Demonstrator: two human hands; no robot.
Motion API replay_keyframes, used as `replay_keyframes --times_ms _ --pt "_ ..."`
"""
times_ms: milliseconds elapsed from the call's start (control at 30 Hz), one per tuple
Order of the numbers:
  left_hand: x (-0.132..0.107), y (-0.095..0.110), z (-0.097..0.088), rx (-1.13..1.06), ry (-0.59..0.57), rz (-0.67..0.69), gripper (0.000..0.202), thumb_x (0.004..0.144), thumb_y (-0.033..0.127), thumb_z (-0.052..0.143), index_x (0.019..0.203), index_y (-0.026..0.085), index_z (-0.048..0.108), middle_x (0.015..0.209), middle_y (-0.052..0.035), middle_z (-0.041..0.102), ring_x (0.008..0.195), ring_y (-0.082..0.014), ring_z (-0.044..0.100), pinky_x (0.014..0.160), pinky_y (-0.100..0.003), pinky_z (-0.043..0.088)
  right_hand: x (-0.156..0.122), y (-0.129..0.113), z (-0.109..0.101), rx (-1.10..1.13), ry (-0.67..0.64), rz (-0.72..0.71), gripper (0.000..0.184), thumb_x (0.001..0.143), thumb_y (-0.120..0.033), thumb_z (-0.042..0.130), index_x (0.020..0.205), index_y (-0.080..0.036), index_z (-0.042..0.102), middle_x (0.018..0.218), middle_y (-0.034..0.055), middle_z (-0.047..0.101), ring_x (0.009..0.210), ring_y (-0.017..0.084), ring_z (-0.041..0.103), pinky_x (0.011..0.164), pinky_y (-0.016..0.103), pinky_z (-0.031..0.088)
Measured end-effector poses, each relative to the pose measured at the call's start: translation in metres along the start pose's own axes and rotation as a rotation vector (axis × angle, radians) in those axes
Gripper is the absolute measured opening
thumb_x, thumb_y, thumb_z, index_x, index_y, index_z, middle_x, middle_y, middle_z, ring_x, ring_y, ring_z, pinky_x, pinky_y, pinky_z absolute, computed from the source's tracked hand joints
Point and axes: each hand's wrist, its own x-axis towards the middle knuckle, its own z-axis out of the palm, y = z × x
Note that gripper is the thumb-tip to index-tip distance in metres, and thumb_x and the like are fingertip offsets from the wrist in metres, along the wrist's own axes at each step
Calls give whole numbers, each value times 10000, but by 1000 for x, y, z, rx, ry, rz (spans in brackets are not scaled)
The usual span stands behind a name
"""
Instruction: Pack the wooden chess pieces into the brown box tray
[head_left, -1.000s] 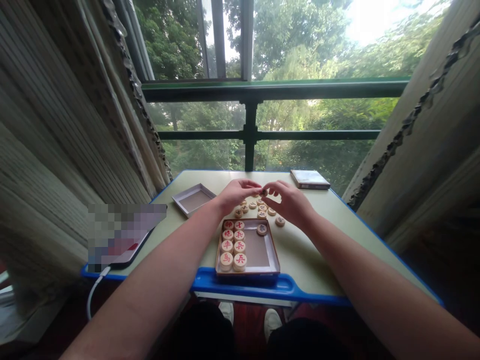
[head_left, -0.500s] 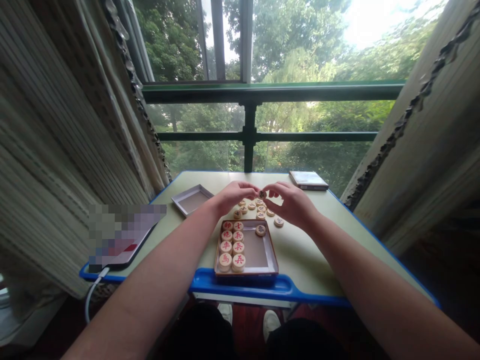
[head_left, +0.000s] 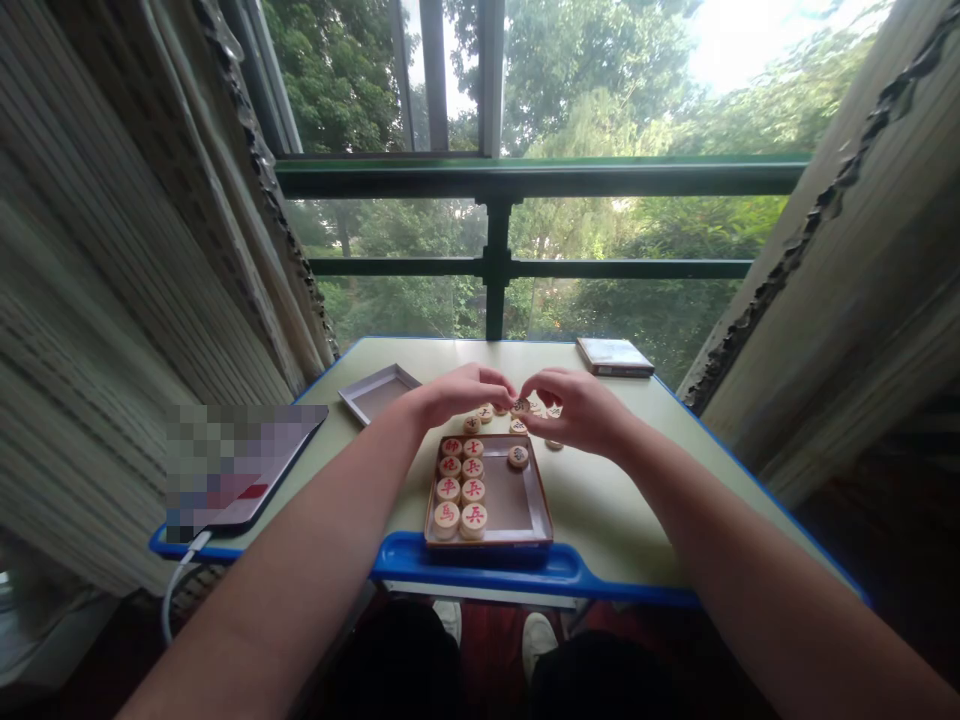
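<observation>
A round wooden xiangqi piece (head_left: 520, 407) with a dark character is pinched between the fingertips of my left hand (head_left: 471, 390) and my right hand (head_left: 571, 408). Both hands are closed, just beyond the far rim of a shallow box (head_left: 541, 492). Along the box's left side, red-character xiangqi pieces (head_left: 472, 490) stand in two columns, apparently stacked. One dark-character piece (head_left: 518, 457) lies near its far right corner. Several loose xiangqi pieces (head_left: 472, 424) lie on the table behind the box, partly hidden by my hands.
An upturned box lid (head_left: 360, 402) lies at the far left of the table (head_left: 645, 500). Nearer on the left is a blurred-out device (head_left: 277, 485) with a white cable (head_left: 171, 595). A flat case (head_left: 615, 357) sits at the far right. The table has a blue raised edge.
Both hands have lowered slightly toward the table with the xiangqi piece between them. My right fingers have curled in closer. The pieces in the box stay as they were.
</observation>
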Motion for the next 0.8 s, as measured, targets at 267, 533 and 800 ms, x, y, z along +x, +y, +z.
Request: replay_keyframes --times_ms 267,533,800 --pt "1 -6 -4 253 -8 -59 207 615 254 571 750 137 677 742 -38 654 733 -153 571 686 -253 431 -7 -21 3 71 -473 -88 170 637 -216 642 802 -192 674 782 21 590 672 125 493 600 229 380" --pt "8 -17 1 312 40 -12 245 619 221 541 802 129 676 758 -47 668 696 -148 584 631 -236 445 -7 -28 9 -15 -491 -101 211 592 -227 666 799 -186 670 779 29 567 664 135 488 587 245 386" --pt "10 -22 4 413 69 10 242 627 222 519 776 122 681 710 -34 656 618 -123 556 558 -208 415 -8 -31 12 13 -465 -144 57 634 -208 626 662 -166 652 723 19 548 667 125 489 617 242 389"
